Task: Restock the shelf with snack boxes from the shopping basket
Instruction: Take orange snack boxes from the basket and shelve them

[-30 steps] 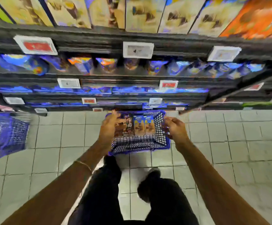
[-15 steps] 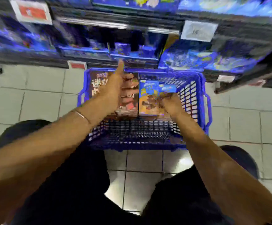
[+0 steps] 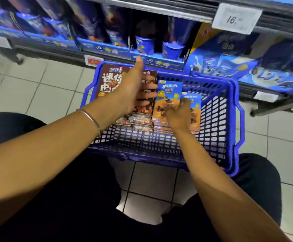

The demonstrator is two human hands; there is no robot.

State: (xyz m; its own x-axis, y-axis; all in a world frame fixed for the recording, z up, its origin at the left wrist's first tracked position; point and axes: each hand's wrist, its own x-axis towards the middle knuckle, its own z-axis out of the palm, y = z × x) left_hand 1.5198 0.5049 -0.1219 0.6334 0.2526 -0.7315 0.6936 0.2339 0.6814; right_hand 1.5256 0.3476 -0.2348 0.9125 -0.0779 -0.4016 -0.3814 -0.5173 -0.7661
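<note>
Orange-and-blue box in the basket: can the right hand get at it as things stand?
Likely yes: the right hand curls its fingers on the orange-and-blue box, nothing covers it; the left hand rests on the brown box beside.

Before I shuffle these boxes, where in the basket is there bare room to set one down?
Bare mesh lies along the near wall of the basket, in front of both stacks, and by its right wall past the orange boxes. The far left is crowded: brown boxes, with the left hand and right hand on the stacks.
</note>
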